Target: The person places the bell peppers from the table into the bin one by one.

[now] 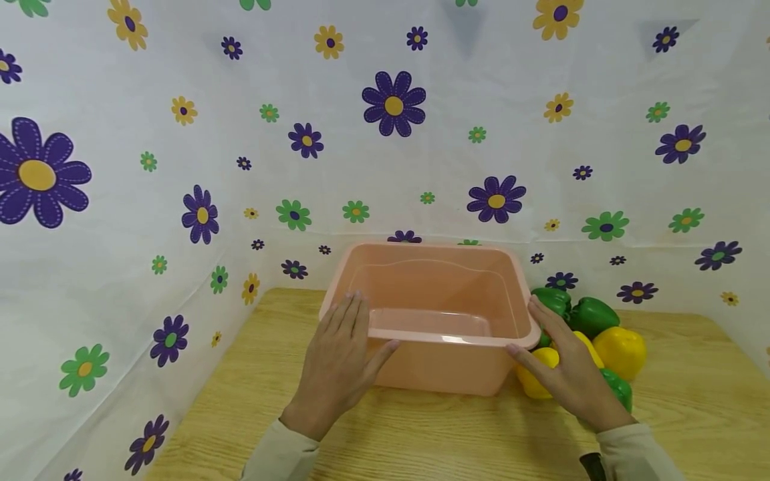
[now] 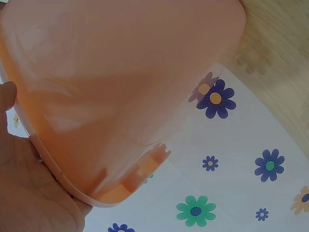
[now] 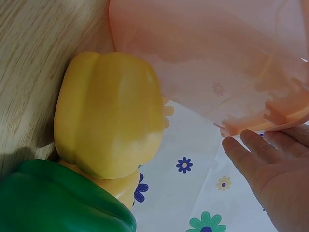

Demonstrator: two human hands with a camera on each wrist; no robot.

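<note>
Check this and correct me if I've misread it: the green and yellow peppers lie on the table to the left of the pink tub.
Wrong side: the head view shows the green and yellow peppers on the table to the right of the pink tub.

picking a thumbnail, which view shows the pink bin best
The head view: it shows the pink bin open-topped, with its inside, near wall and most of its rim. The left wrist and right wrist views each catch only part of its outside.
</note>
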